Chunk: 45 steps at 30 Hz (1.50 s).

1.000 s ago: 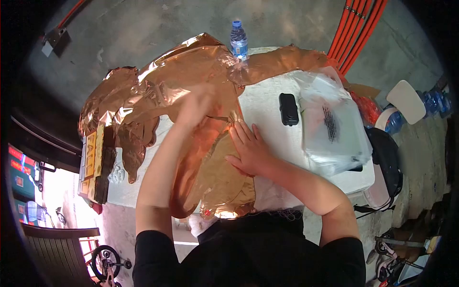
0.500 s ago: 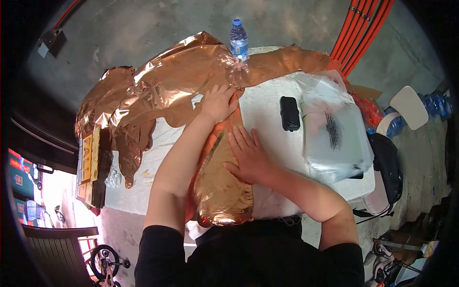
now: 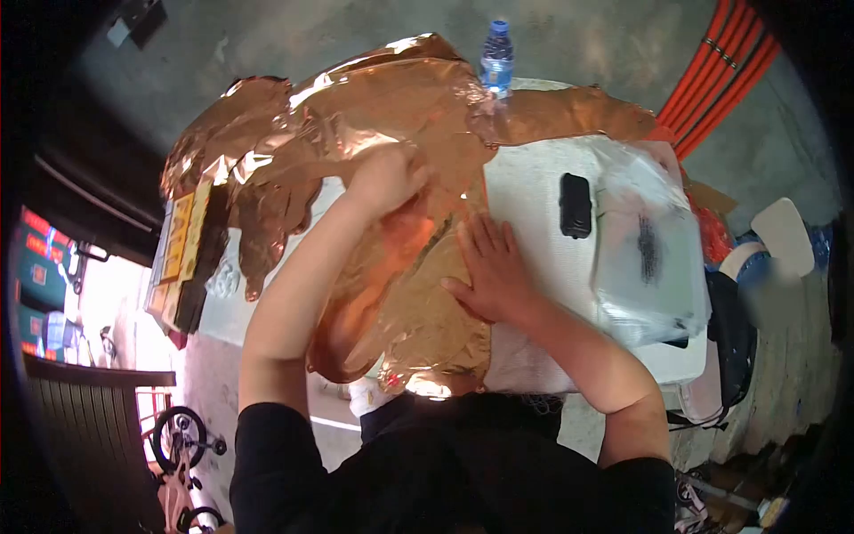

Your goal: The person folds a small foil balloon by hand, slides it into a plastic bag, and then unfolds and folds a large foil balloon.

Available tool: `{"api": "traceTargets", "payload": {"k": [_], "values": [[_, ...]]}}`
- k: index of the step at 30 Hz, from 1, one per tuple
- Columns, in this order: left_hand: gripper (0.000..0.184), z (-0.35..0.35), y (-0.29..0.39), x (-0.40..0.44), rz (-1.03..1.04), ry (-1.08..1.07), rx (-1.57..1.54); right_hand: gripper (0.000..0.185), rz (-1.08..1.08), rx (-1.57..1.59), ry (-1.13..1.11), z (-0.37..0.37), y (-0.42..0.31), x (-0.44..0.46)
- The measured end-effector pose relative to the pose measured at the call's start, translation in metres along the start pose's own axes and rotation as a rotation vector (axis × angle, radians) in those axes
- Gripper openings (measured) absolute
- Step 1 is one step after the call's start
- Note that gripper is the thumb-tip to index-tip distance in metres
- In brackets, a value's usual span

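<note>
A large deflated foil balloon [image 3: 378, 107], shiny and copper-coloured, sprawls over the white table [image 3: 534, 205] with creases and lobed edges. My left hand [image 3: 387, 181] is closed on the foil near its middle, fingers curled; the fingertips are partly hidden. Lying flat on the lower strip of foil, my right hand [image 3: 496, 271] has its fingers spread and holds nothing. Between the two hands runs a dark slanting gap or seam in the foil. The strip's lower end reaches the table's near edge, against my body.
A water bottle [image 3: 497, 60] stands at the far edge. To the right are a black case [image 3: 576, 206] and a stack of clear plastic bags [image 3: 645, 258]. A yellow-and-black box [image 3: 182, 254] sits at the left edge. Orange pipes [image 3: 722, 67] rise behind.
My left hand has gone from lying on the foil to gripping it and has drawn a fold leftward, so the foil spreads wider. My right hand stays flat. The view has shifted slightly.
</note>
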<state>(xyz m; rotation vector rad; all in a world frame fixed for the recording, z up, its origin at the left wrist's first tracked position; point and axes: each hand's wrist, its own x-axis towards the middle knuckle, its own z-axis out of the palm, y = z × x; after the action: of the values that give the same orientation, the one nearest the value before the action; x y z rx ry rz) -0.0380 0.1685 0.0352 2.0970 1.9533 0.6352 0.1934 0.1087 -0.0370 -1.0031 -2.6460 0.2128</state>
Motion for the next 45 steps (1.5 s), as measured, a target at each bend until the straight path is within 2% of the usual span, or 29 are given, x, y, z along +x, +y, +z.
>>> {"api": "traceTargets", "payload": {"k": [1, 3, 6, 9, 11, 12, 13, 15, 16, 17, 19, 20, 22, 23, 25, 27, 29, 31, 32, 33, 34, 35, 36, 37, 39, 40, 42, 44, 45], "values": [[0.038, -0.012, -0.001, -0.025, -0.103, -0.184, -0.027, 0.084, 0.007, 0.003, 0.015, 0.000, 0.001, 0.001], [0.042, -0.018, -0.009, -0.079, -0.086, -0.093, 0.082, 0.087, 0.000, 0.019, 0.008, -0.003, 0.000, 0.003], [0.050, -0.023, -0.017, -0.144, -0.079, -0.085, 0.143, 0.095, 0.003, -0.016, -0.005, -0.006, -0.001, 0.002], [0.051, -0.034, -0.011, -0.186, -0.180, 0.027, 0.239, 0.102, 0.027, -0.008, -0.048, -0.011, -0.003, 0.003], [0.055, -0.040, -0.010, -0.204, -0.340, -0.049, 0.025, 0.104, 0.018, -0.010, -0.050, -0.006, 0.000, 0.002], [0.054, -0.047, 0.004, -0.209, -0.425, -0.044, -0.006, 0.106, 0.021, -0.020, -0.044, -0.005, 0.000, 0.003], [0.054, -0.050, 0.003, -0.210, -0.426, -0.036, -0.003, 0.106, 0.015, -0.021, -0.039, -0.006, 0.000, 0.003], [0.045, -0.054, 0.002, -0.212, -0.526, -0.210, -0.002, 0.106, 0.038, -0.046, -0.088, -0.008, -0.001, 0.004], [0.029, -0.054, 0.001, -0.214, -0.596, -0.203, -0.276, 0.106, 0.034, -0.050, -0.083, -0.009, -0.002, 0.005], [0.029, -0.055, 0.000, -0.217, -0.591, -0.197, -0.276, 0.106, 0.039, -0.049, -0.089, -0.010, -0.002, 0.005], [0.017, -0.056, 0.001, -0.222, -0.543, -0.131, -0.594, 0.106, 0.051, -0.048, -0.096, -0.011, -0.002, 0.003], [0.017, -0.059, 0.004, -0.225, -0.540, -0.133, -0.594, 0.106, 0.042, -0.041, -0.085, -0.010, -0.001, 0.003], [0.015, -0.073, 0.027, -0.224, -0.638, -0.150, -0.705, 0.106, 0.032, -0.034, -0.074, -0.011, -0.002, 0.003], [0.015, -0.071, 0.032, -0.223, -0.639, -0.147, -0.706, 0.106, 0.034, -0.040, -0.087, -0.012, -0.003, 0.004], [0.019, -0.065, 0.045, -0.219, -0.360, -0.051, -0.579, 0.107, 0.033, -0.052, -0.099, -0.015, -0.004, 0.005], [0.021, -0.066, 0.069, -0.210, -0.367, -0.128, -0.595, 0.107, 0.058, -0.062, -0.137, -0.017, -0.006, 0.005], [0.023, -0.060, 0.087, -0.199, -0.267, -0.213, -0.671, 0.107, 0.055, -0.049, -0.159, -0.024, -0.008, 0.007], [0.031, -0.043, 0.097, -0.188, -0.050, -0.262, -0.495, 0.107, 0.050, -0.033, -0.179, -0.033, -0.011, 0.009], [0.036, -0.031, 0.101, -0.181, 0.024, -0.293, -0.506, 0.104, 0.055, -0.131, -0.275, -0.039, -0.013, 0.011], [0.036, -0.020, 0.102, -0.177, 0.025, -0.291, -0.507, 0.102, 0.063, -0.228, -0.371, -0.042, -0.014, 0.012], [0.037, -0.009, 0.104, -0.173, 0.043, -0.354, -0.445, 0.102, 0.063, -0.232, -0.372, -0.024, -0.003, 0.010], [0.038, -0.003, 0.105, -0.172, 0.063, -0.416, -0.383, 0.097, -0.024, -0.228, -0.174, 0.010, 0.017, 0.006], [0.037, -0.005, 0.112, -0.172, 0.071, -0.407, -0.406, 0.092, -0.109, -0.222, 0.023, 0.007, 0.014, 0.007], [0.037, -0.011, 0.114, -0.170, 0.075, -0.410, -0.409, 0.092, -0.104, -0.224, 0.021, 0.004, 0.013, 0.006], [0.031, -0.027, 0.111, -0.164, -0.002, -0.625, -0.342, 0.081, 0.032, -0.140, -0.167, -0.010, 0.003, 0.006], [0.031, -0.031, 0.103, -0.164, -0.005, -0.631, -0.344, 0.081, 0.035, -0.136, -0.172, -0.012, 0.001, 0.006], [0.025, -0.040, 0.077, -0.167, -0.099, -0.513, -0.653, 0.073, 0.039, -0.077, -0.116, -0.013, -0.002, 0.004], [0.021, -0.028, 0.034, -0.166, -0.077, -0.249, -0.608, 0.072, 0.020, -0.086, -0.086, -0.007, 0.002, 0.002], [0.020, -0.035, 0.032, -0.165, -0.167, -0.175, -0.623, 0.070, -0.003, -0.104, -0.050, -0.004, 0.004, 0.002]]}}
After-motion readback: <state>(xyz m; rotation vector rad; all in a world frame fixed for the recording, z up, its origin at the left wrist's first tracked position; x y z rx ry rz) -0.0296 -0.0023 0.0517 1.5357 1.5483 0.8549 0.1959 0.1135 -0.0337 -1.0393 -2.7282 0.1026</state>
